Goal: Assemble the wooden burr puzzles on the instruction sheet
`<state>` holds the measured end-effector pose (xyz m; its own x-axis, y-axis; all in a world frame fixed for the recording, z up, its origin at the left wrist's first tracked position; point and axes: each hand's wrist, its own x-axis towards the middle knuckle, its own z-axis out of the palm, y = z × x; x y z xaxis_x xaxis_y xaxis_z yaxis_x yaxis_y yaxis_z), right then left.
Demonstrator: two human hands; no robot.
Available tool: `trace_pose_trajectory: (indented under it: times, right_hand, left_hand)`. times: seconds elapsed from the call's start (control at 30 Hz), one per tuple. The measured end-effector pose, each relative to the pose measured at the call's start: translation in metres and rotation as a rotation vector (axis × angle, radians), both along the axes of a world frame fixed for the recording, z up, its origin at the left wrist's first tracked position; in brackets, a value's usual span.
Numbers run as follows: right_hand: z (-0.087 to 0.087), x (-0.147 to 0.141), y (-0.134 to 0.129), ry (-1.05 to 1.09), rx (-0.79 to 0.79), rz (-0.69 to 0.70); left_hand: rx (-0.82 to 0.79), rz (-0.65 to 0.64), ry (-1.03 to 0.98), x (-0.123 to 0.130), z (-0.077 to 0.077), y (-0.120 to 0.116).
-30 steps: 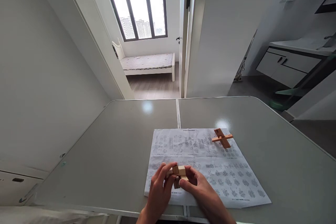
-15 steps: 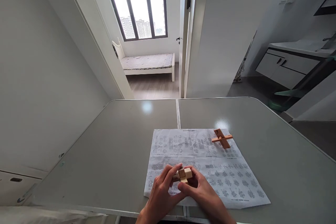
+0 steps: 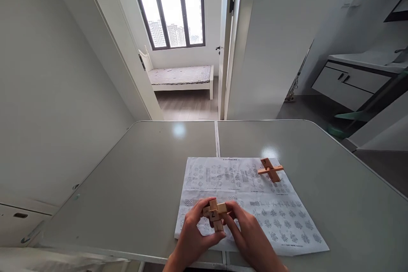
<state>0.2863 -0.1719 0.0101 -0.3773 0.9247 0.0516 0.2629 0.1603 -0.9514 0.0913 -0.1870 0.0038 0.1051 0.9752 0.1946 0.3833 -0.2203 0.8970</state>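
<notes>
By the left hand, curled around it, the wooden block assembly is held above the near half of the printed sheet; its pale block is pinched by the right hand. Through uneven pressure, pieces could be loosened and dropped.

The puzzle sits between your left hand and right hand, over the sheet's seven-o'clock part. From the puzzle, your crossed pieces lie toward two o'clock, on that same sheet, which rests on the table before you. Beyond the table, between eleven and twelve, the bed stands below the window; a cabinet hangs between one and two.
</notes>
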Motion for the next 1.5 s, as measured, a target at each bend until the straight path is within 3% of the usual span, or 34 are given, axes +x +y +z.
trace_pose_trajectory:
  times: [0.2, 0.5, 0.63, 0.83, 1.07, 1.2, 1.27, 1.37, 1.5]
  right_hand:
    - [-0.003, 0.007, 0.004, -0.065, 0.129, 0.027]
    - [-0.007, 0.016, 0.002, -0.096, 0.179, 0.05]
    - [-0.013, 0.008, -0.003, 0.032, 0.005, -0.004]
    - [-0.017, -0.008, -0.006, 0.367, -0.4, 0.014]
    - [-0.019, -0.002, 0.01, 0.749, -0.662, -0.292]
    - [-0.026, 0.014, 0.024, 0.781, -0.57, -0.506]
    - [-0.03, 0.016, 0.025, 0.758, -0.521, -0.541]
    - [-0.032, 0.008, 0.018, 0.621, -0.412, -0.447]
    - [-0.031, -0.01, 0.0, 0.173, -0.105, -0.245]
  left_hand:
    - [-0.162, -0.096, -0.105, -0.001, 0.002, -0.001]
    - [-0.164, -0.122, 0.031, 0.001, 0.007, -0.005]
    - [-0.083, -0.091, 0.099, 0.004, 0.003, -0.006]
    - [0.021, -0.06, 0.137, 0.007, 0.001, -0.004]
    - [-0.031, 0.026, 0.032, 0.01, 0.0, 0.006]
    - [-0.071, 0.06, 0.091, 0.009, -0.002, 0.007]
    - [-0.065, 0.057, 0.108, 0.009, -0.002, 0.008]
    - [-0.06, 0.037, 0.13, 0.01, -0.003, 0.009]
    - [-0.057, -0.006, 0.153, 0.012, -0.001, 0.01]
